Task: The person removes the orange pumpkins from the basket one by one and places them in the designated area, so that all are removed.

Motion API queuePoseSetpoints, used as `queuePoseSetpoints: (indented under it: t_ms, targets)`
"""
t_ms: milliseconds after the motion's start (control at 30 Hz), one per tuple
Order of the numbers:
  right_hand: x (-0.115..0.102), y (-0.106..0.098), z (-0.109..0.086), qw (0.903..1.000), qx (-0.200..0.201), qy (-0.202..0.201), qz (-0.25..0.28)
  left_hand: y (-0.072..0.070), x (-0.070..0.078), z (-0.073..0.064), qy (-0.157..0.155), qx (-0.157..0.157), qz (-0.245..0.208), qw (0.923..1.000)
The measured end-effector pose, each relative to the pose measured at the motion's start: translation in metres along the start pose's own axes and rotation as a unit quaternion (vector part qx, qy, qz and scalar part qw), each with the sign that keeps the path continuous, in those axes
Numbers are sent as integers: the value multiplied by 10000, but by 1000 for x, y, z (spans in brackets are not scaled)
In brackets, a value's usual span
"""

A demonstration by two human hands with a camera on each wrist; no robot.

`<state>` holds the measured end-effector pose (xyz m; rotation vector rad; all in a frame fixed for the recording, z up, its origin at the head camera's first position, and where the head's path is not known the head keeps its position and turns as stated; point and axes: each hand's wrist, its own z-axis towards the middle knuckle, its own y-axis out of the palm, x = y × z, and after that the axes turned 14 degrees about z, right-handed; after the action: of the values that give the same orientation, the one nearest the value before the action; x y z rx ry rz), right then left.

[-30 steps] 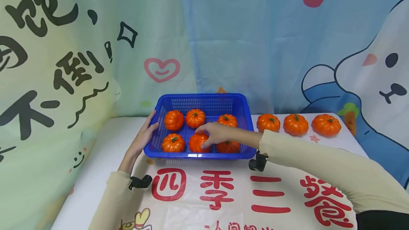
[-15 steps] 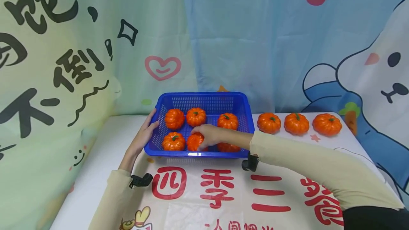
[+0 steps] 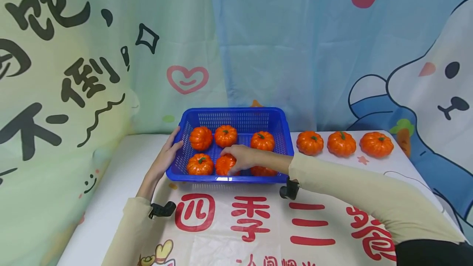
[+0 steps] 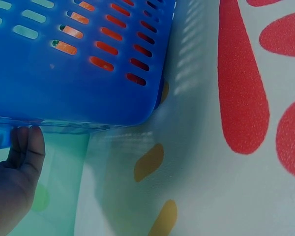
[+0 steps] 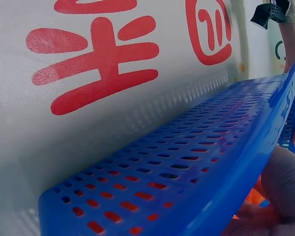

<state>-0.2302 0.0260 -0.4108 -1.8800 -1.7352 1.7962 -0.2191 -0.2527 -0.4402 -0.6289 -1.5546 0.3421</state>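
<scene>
A blue plastic basket (image 3: pixel 236 179) with slotted walls holds several small orange pumpkins, set in two rows. My left hand (image 3: pixel 165 157) holds the basket's left rim; in the left wrist view its fingertips (image 4: pixel 35 137) meet the rim. Inside the basket, my right hand (image 3: pixel 242 157) grips the front-middle pumpkin (image 3: pixel 223 165), thumb toward the front and fingers over its top. That pumpkin is partly covered by the hand. The front-right pumpkin (image 3: pixel 263 171) is partly hidden under the right wrist. In the right wrist view, the basket wall (image 5: pixel 177 152) hides most of the grip.
Three more orange pumpkins stand in a row on the table right of the basket, the nearest pumpkin (image 3: pixel 310 143) close to its wall. A printed cloth (image 3: pixel 221 233) with red characters covers the table front. A patterned curtain (image 3: pixel 266 44) hangs directly behind.
My right hand has shifted slightly left inside the basket, and the front-middle pumpkin has moved a little left with it. The left hand and basket stay in place.
</scene>
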Motion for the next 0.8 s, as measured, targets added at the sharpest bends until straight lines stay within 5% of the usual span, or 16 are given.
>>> queuePoseSetpoints:
  t_ms: [100, 367, 800]
  targets:
    - [2, -3, -1, 9998, 88, -196, -41, 2, -11, 5, 24, 57, 56, 10000]
    - [12, -24, -17, 9938, 755, -765, 281, 2, -12, 6, 54, 58, 55, 10000]
    - [15, -69, -112, 9731, 1686, -867, 1310, -6, 21, -10, -119, -99, -40, 9999]
